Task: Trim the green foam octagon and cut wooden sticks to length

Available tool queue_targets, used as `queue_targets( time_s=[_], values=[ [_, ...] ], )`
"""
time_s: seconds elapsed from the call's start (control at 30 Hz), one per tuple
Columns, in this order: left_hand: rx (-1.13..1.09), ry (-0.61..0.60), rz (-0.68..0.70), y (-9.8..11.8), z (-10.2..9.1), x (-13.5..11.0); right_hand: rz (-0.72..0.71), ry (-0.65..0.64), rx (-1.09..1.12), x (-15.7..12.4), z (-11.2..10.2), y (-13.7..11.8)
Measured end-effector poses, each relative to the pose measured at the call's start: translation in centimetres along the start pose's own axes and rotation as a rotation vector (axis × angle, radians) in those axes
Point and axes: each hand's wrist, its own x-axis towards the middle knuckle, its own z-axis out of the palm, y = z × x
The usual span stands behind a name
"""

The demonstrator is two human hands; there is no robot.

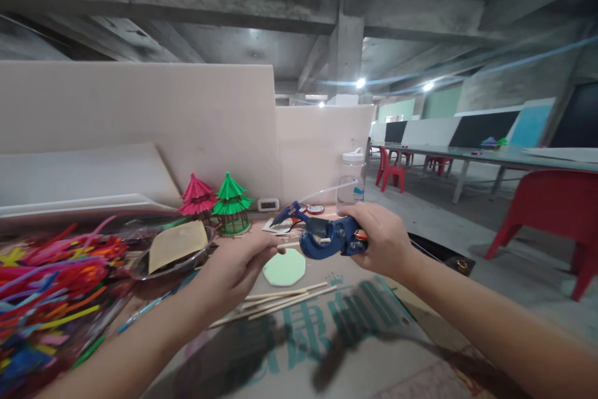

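Note:
My right hand [380, 238] is closed round a blue cutter tool [322, 239], held above the table. A thin wooden stick [288, 244] pokes into the tool's jaw. My left hand [238, 265] pinches that stick at its other end. Below the hands lie several more wooden sticks [284, 298] and a pale green octagonal piece [284, 267] on a cardboard sheet [355, 349] with teal print.
A heap of coloured pipe cleaners [51, 287] fills the left. Behind stand a pink paper pavilion [197, 195], a green one [232, 201], a bowl [175, 262] holding a tan sheet, a blue glue gun [287, 212] and a clear bottle [351, 176]. Red chairs [551, 212] stand right.

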Motion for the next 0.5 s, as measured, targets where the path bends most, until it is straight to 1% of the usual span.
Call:
queue_targets(
  time_s=[0.13,0.27,0.5],
  values=[
    [-0.052,-0.024,-0.010,0.38,-0.03,0.12,-0.003,0.011,-0.011,0.21,-0.22,-0.10],
    [-0.074,-0.049,0.013,0.49,0.00,0.05,-0.018,0.008,-0.011,0.27,-0.30,-0.25],
    [-0.086,-0.054,0.020,0.81,0.02,0.10,-0.054,0.044,-0.010,0.23,-0.38,-0.14]
  ],
)
